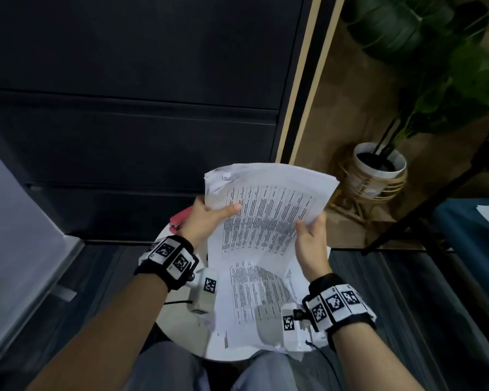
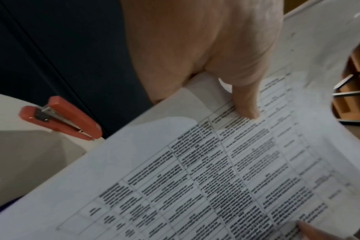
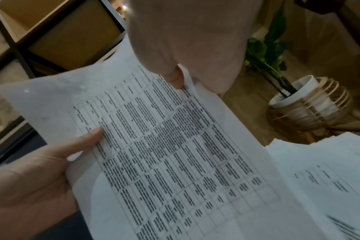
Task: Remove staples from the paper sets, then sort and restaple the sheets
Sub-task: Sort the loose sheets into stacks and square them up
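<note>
I hold a paper set in the air above the round white table. My left hand pinches its left edge, thumb on the printed side. My right hand grips its right edge. More printed sheets lie on the table below. A red stapler rests at the table's far-left rim, partly hidden behind my left hand. A potted plant in a rattan stand stands to the right. The printed table text is too blurred to read.
</note>
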The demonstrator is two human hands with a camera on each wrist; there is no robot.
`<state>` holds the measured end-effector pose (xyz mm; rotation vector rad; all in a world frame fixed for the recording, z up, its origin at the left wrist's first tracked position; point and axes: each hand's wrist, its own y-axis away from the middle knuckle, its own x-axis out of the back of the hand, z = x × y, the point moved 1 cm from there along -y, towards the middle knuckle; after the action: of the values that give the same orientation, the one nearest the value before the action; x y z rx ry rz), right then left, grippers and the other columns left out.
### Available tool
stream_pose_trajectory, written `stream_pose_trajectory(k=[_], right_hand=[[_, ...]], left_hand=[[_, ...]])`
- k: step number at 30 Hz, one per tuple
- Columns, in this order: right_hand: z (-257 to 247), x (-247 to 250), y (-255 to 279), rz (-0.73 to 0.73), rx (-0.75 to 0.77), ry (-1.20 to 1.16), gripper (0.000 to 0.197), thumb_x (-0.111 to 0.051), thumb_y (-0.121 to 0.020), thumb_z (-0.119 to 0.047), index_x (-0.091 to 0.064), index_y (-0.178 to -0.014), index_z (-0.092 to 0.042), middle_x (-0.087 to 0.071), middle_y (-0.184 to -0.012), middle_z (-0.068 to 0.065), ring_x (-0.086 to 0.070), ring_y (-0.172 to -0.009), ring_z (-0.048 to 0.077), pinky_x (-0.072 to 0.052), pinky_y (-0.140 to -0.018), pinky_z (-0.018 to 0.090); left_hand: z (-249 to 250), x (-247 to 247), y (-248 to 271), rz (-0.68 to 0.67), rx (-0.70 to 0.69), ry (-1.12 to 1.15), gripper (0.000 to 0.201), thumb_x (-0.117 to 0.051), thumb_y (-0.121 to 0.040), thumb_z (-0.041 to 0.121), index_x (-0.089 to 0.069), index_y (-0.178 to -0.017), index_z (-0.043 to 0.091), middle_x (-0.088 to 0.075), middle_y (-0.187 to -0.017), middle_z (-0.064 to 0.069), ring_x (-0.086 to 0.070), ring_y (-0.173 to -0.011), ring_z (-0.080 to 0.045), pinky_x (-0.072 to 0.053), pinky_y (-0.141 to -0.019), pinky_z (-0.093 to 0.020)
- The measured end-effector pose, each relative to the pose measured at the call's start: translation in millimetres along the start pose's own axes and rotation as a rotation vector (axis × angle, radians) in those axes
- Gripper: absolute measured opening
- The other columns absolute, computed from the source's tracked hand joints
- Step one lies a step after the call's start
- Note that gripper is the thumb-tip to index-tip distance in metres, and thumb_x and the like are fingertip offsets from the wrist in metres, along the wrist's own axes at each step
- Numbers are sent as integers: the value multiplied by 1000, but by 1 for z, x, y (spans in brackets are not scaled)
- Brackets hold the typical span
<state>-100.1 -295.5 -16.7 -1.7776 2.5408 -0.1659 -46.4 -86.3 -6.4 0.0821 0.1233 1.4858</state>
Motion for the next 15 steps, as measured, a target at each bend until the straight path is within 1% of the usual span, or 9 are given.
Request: stream_pose_trajectory(k=[2,4,6,8,9,11,12,13,15], right_hand=[[-3,-3,-1,17,5,29,33,-37,-99,1,-40,-114,-29,-55,-118,-4,-54,-113,9,-44,-93,23],[-13,-5,-3,23,52,16,29,-37,-101,-2,-42,-114,-27,-56,-115,-10,-55,-110,0,-42,-89,14],[-22,-3,-5,36,118,-2,22,-38,-101,-3,-43,-115,-19,-57,-111,-14,-55,-100,-11,-42,-83,6],[-21,-2,-6,42,147,-18,21,-38,-101,-3,-42,-117,-16,-56,-111,-13,-55,-97,-13,-42,-82,5],[-14,-2,-4,28,125,-16,22,-37,-101,-3,-41,-118,-17,-56,-113,-13,-55,-101,-11,-43,-85,8],[10,-4,1,-15,10,30,27,-37,-101,-3,-41,-113,-27,-54,-116,-14,-54,-110,0,-45,-97,22],[23,-5,5,-35,-46,76,28,-36,-101,-3,-41,-108,-30,-53,-115,-14,-54,-113,8,-44,-102,30],[34,-5,8,-47,-89,116,28,-36,-101,-2,-40,-104,-29,-53,-114,-11,-53,-114,15,-43,-103,36],[45,-6,11,-44,-147,153,24,-34,-101,-1,-41,-104,-24,-54,-110,-6,-53,-114,23,-43,-103,42]], left_hand=[[2,-4,1,26,-6,22,56,-85,-63,37,-60,-110,19,-70,-106,1,-67,-100,-12,-51,-95,-38],[13,-5,3,47,-49,60,51,-82,-67,33,-62,-110,14,-71,-108,-5,-68,-102,-17,-52,-94,-39],[25,-4,6,36,-106,83,25,-75,-77,19,-65,-101,17,-71,-105,-6,-69,-99,-17,-54,-89,-32],[26,-3,7,24,-114,86,24,-75,-78,15,-65,-99,20,-71,-106,-5,-68,-100,-16,-55,-88,-30],[17,-2,4,16,-87,65,35,-79,-74,20,-64,-105,18,-70,-109,-5,-67,-103,-16,-54,-90,-32],[-16,0,-2,27,22,1,69,-89,-58,40,-60,-117,19,-69,-115,-1,-64,-109,-18,-50,-97,-44],[-33,1,-3,19,65,-11,71,-90,-54,47,-60,-114,23,-69,-115,1,-63,-110,-19,-47,-99,-48],[-43,-2,0,0,93,-4,60,-88,-57,45,-61,-107,27,-69,-114,2,-62,-111,-19,-45,-102,-49],[-47,-5,11,3,141,-10,33,-80,-74,27,-55,-95,33,-65,-113,5,-58,-114,-19,-40,-106,-46]])
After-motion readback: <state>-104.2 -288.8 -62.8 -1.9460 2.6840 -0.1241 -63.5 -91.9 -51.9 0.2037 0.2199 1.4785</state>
